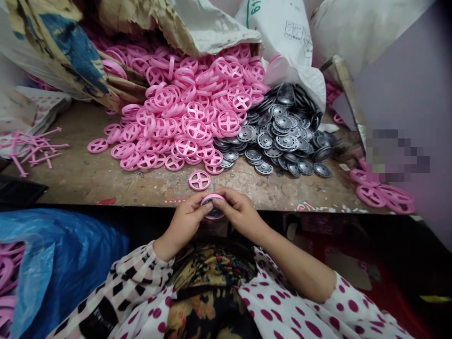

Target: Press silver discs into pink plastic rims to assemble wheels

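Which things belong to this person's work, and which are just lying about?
Seemingly in use:
pink wheel and dark disc, held by left hand and right hand
pink wheel pile
grey disc pile

Apparently lying about:
pink sticks
red scrap
pink wheels at right

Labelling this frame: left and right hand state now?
Left hand: closed on the round pink-rimmed, dark-centred plastic wheel.
Right hand: closed on the same wheel.

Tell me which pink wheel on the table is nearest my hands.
The lone pink wheel just beyond the left hand, closer to the table edge than the pink pile.
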### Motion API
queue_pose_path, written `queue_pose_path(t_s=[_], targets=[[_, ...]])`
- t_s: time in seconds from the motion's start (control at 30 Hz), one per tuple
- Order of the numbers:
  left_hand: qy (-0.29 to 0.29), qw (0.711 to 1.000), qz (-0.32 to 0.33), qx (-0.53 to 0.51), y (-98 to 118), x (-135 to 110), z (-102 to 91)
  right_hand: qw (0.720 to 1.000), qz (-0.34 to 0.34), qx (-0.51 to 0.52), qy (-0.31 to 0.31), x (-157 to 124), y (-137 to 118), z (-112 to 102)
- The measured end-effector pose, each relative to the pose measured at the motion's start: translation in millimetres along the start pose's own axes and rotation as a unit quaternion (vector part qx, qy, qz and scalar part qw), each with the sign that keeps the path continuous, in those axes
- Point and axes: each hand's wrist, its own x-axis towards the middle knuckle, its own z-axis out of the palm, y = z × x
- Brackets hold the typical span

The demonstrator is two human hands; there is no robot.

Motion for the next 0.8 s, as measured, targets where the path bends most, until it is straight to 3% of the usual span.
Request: queue_pose_path(t_s=[0.1,0.2,0.3,0.37,0.43,0.53,0.6,0.67,0.73,0.8], targets=[[0.023,1.0,0.004,0.013,-4.7,-1.4,3.0,0.999,-0.002,-0.007,0.052,-1.9,6.1,8.9],[0.038,0.998,-0.035,0.025,-11.7,-3.3,1.8,0.998,0.024,0.004,0.054,-4.4,14.9,13.0],[-0.002,0.995,-0.061,0.081,-11.2,-4.4,-8.5,0.998,0.033,-0.055,0.004,-10.2,20.8,8.9],[-0.046,0.984,-0.061,0.162,-4.2,-3.9,-20.2,0.99,-0.003,-0.134,-0.049,-17.1,22.1,5.7],[-0.033,0.965,-0.029,0.259,5.3,-1.2,-33.1,0.966,-0.056,-0.236,-0.091,-24.9,21.7,5.7],[0.039,0.901,0.099,0.42,14.0,8.2,-47.7,0.909,-0.141,-0.38,-0.101,-32.0,19.6,10.1],[0.054,0.83,0.19,0.522,12.5,17.1,-50.4,0.878,-0.194,-0.432,-0.074,-29.5,18.4,8.5],[0.054,0.765,0.239,0.596,6.8,26.1,-47.4,0.858,-0.221,-0.463,-0.025,-20.2,18.6,-3.5],[0.059,0.72,0.254,0.644,0.7,33.9,-41.0,0.838,-0.198,-0.506,0.049,-6.0,20.9,-26.8],[0.064,0.693,0.248,0.674,-2.6,40.3,-34.6,0.806,-0.124,-0.565,0.128,9.4,25.5,-56.0]])
